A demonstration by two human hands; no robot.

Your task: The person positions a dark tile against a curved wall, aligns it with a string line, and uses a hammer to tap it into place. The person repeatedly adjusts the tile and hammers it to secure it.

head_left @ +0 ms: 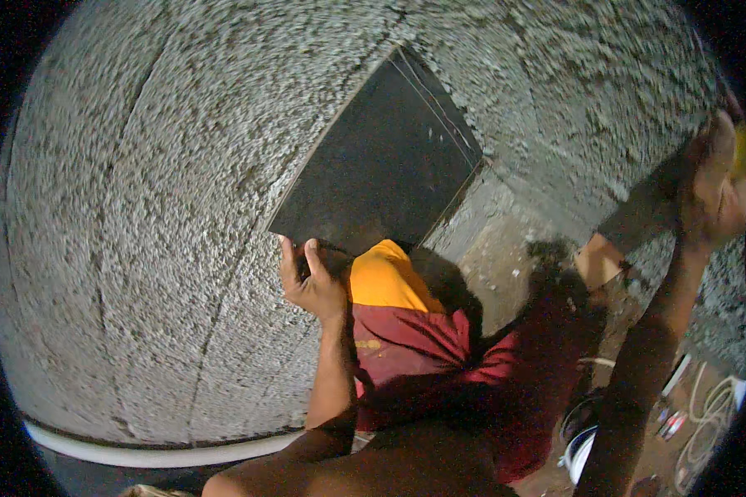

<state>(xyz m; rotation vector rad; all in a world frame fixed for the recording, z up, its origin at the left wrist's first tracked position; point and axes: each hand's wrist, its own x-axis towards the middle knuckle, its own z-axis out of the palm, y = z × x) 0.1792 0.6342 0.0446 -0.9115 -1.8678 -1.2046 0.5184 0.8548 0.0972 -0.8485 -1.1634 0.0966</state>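
Observation:
A large dark, flat panel [373, 157], like a tile with thin pale lines near its right edge, stands where the rough walls meet. My left hand [313, 280] grips its lower left edge, fingers and thumb at the border. My knee, in orange and dark red cloth, is against the panel's lower edge. Far out to the right, my right hand [713, 195] is raised beside the right wall. Its fingers are curled round a yellow thing [743, 153], partly cut off by the dark picture rim, so its kind cannot be told.
Rough grey textured wall [166, 224] fills the left and top. An orange-brown block [601, 261] lies low by the right wall. At the lower right are a white bucket-like container [582, 455] and a coiled pale hose [709, 414]. A white pipe [166, 451] runs along the lower left.

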